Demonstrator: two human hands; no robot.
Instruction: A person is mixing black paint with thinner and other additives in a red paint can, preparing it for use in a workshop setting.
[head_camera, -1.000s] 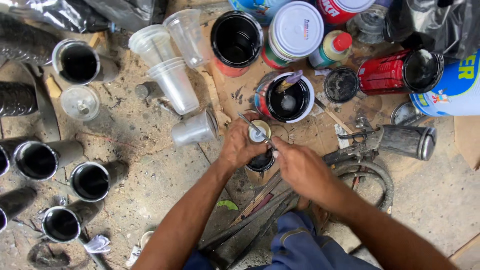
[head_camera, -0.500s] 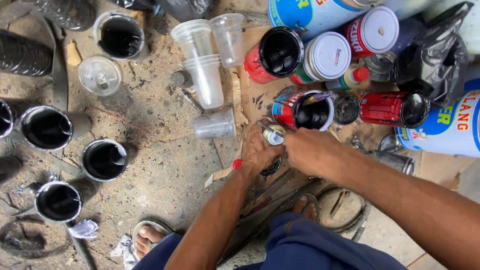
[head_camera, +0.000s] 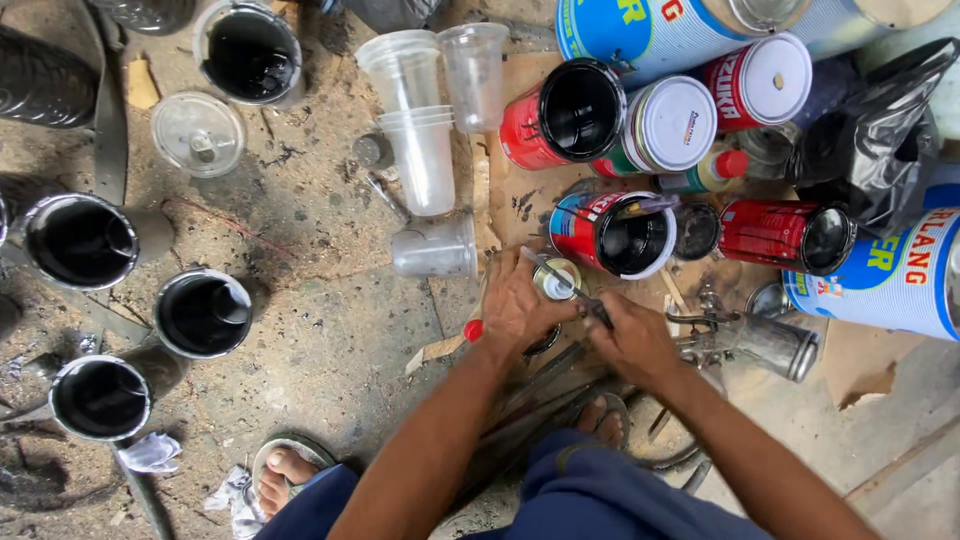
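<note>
My left hand (head_camera: 515, 305) grips a small metal tin (head_camera: 556, 279) from the side, holding it on the dirty floor. My right hand (head_camera: 632, 338) holds a thin metal tool (head_camera: 572, 288) whose tip lies across the tin's lid. Just beyond the tin stands an open red and blue paint can (head_camera: 615, 233) with dark paint inside. A clear plastic cup (head_camera: 434, 249) lies on its side to the left of my left hand.
Stacked clear plastic cups (head_camera: 420, 130) stand at the back. Several open cans of black paint (head_camera: 203, 312) sit at the left. Closed and open paint cans (head_camera: 676, 124) crowd the back right. A metal spray gun cup (head_camera: 770, 345) lies right of my hand. My sandalled foot (head_camera: 285, 470) is below.
The view has shifted, so everything sits further right and lower. Both hands stay on the small tin, with the tool now laid across its lid.
</note>
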